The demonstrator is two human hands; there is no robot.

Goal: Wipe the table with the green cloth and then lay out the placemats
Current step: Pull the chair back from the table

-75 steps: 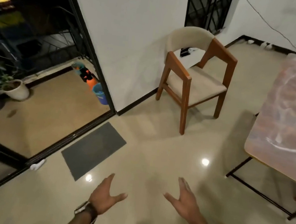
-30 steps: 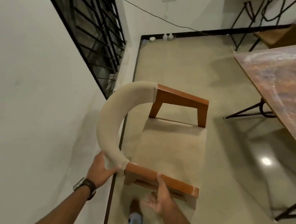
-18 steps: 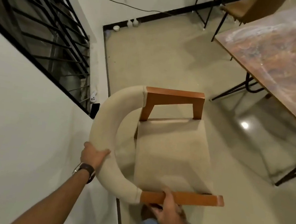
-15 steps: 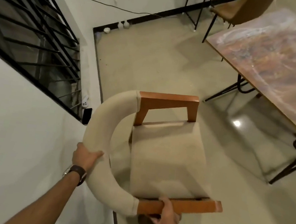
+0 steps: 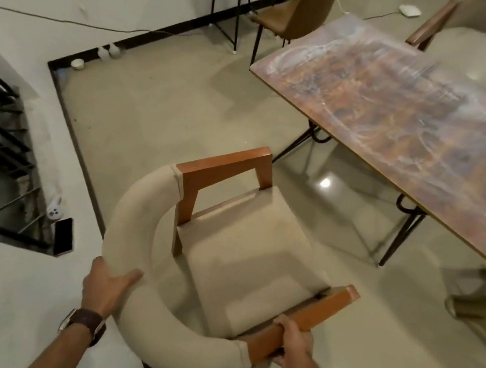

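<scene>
Left hand (image 5: 106, 284) grips curved cream upholstered backrest of wooden armchair (image 5: 244, 255); right hand (image 5: 292, 343) clamps its near armrest. Reddish marbled rectangular table (image 5: 414, 120) lies ahead-right, long axis running away; right hand nearer. Green cloth, placemats not visible.

Home dining room, table (image 5: 414, 120), chairs (image 5: 246, 246)

Armchair (image 5: 243, 264): seat and curved backrest (image 5: 138, 216) in matt beige woven cloth, armrests (image 5: 226, 163) in smooth reddish-brown wood with a satin finish. Table (image 5: 414, 120): glossy top with a streaked rust-brown marbled pattern, on thin black metal legs (image 5: 398, 235). Floor (image 5: 164, 111): polished beige tile, reflecting lamp glare.
</scene>
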